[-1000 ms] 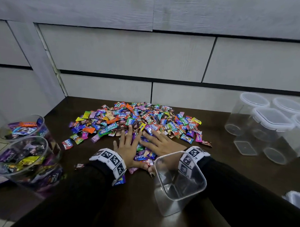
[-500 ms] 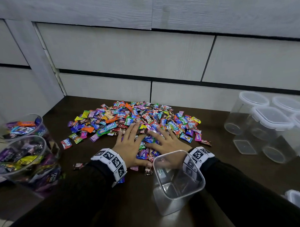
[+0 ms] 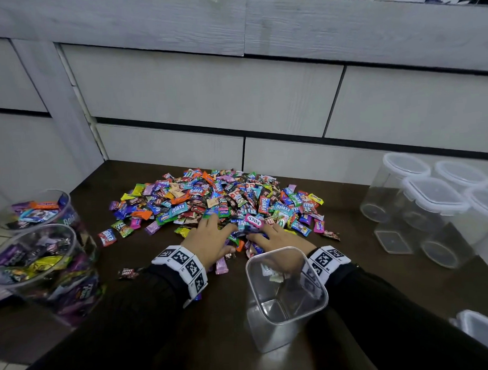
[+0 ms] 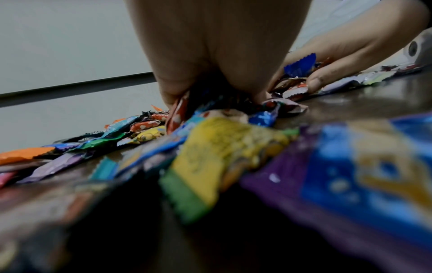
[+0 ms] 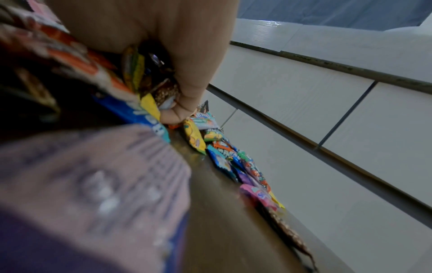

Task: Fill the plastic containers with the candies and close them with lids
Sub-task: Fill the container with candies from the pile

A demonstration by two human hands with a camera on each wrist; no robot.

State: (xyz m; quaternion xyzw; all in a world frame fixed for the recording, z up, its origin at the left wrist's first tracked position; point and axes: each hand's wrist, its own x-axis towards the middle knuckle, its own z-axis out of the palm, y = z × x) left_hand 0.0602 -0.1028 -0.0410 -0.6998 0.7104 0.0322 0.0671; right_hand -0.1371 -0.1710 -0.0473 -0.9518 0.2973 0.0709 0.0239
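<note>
While my left hand and right hand curl round candies on the worktop, I should squeeze them together, then lift over the tub just behind.

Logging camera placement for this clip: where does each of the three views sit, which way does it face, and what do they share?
Head: worn high, facing forward and down at the dark brown table, the colourful wrapped candy pile and the clear square plastic container; both sleeves, left hand and right hand show.
Left wrist: low over the table, looking along the left hand's fingers into the candies.
Right wrist: the same along the right hand's fingers.
Shared: the candy pile.
</note>
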